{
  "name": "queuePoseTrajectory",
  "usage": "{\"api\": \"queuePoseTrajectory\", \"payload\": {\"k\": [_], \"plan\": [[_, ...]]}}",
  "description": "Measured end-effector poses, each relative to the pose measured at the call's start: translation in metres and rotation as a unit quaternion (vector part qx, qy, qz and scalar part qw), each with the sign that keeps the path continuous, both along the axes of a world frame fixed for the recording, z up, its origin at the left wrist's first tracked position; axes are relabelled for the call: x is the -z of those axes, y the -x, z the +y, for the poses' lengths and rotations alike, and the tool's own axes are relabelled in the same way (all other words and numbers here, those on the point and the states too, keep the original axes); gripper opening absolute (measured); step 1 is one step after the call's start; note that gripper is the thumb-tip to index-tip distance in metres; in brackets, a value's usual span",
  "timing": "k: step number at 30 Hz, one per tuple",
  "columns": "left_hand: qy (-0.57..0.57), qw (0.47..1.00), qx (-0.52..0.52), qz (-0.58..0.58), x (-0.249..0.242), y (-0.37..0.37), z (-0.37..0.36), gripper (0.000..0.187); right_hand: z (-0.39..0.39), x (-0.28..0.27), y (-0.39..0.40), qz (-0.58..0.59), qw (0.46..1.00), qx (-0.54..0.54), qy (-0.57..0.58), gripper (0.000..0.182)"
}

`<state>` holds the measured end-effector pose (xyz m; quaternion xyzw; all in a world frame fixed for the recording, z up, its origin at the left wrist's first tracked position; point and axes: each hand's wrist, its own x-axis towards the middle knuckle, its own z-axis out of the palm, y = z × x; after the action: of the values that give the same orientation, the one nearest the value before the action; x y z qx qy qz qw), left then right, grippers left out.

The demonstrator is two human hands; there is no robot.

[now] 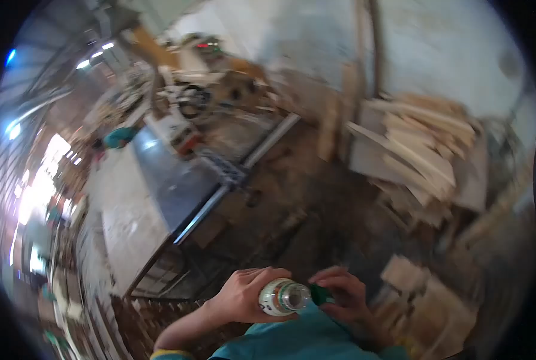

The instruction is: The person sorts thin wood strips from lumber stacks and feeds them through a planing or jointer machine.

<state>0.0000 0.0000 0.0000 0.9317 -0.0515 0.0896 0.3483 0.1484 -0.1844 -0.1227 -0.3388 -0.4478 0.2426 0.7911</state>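
Note:
My left hand [242, 296] is wrapped around a small bottle [273, 298] with a pale label and a clear neck. Its uncapped mouth faces up toward me, and what is inside cannot be made out. Close by on the right, my right hand [351, 295] pinches a green cap [321, 294], held apart from the bottle's mouth. Both hands are in front of my teal shirt [292, 341].
A table saw [175, 180] with a metal top and a pale side table [124, 216] stands ahead on the left. Wood offcuts [418, 144] are heaped at the right by the wall. Broken board pieces [427, 300] lie on the floor near my right side.

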Motion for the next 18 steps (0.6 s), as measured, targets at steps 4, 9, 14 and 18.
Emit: {"api": "queuePoseTrajectory", "payload": {"k": [4, 9, 14, 18], "plan": [[-0.018, 0.999, -0.015, 0.034, 0.056, -0.039, -0.004, 0.066, -0.003, 0.005, -0.033, -0.113, 0.990, 0.072, 0.034, 0.046], [0.027, 0.986, 0.020, 0.164, 0.081, -0.027, -0.024, 0.067, -0.047, 0.007, -0.015, -0.157, 0.983, 0.044, 0.081, 0.051], [0.190, 0.914, 0.118, 0.338, 0.113, -0.042, -0.001, 0.073, -0.064, 0.016, -0.020, -0.285, 0.951, 0.059, 0.103, 0.055], [0.208, 0.872, 0.209, 0.391, 0.128, -0.061, 0.006, 0.071, -0.075, 0.027, -0.018, -0.317, 0.932, 0.108, 0.136, 0.042]]}}
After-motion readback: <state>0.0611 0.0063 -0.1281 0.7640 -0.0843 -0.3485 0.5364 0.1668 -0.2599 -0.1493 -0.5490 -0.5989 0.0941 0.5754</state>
